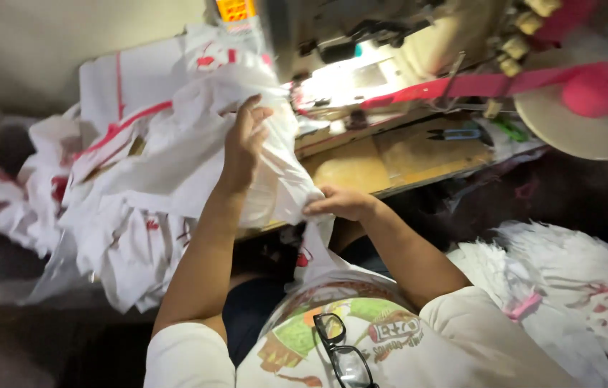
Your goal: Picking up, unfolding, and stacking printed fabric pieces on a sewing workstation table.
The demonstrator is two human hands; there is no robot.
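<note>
Fabric work looks mid-way to me: my left hand is closed on the upper fold of a white garment piece with red trim and my right hand pinches its lower edge, holding it just left of the sewing machine, while a heap of similar white pieces lies on the left and another stack sits at my right. Room is tight: the wooden surface edge runs close under my right wrist, scissors lie beyond it, and only the bare wood before the machine is open.

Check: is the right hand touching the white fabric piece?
Touching. The head view shows the right hand pinching the lower edge of the white fabric piece, fingers closed on the cloth with no gap.
</note>
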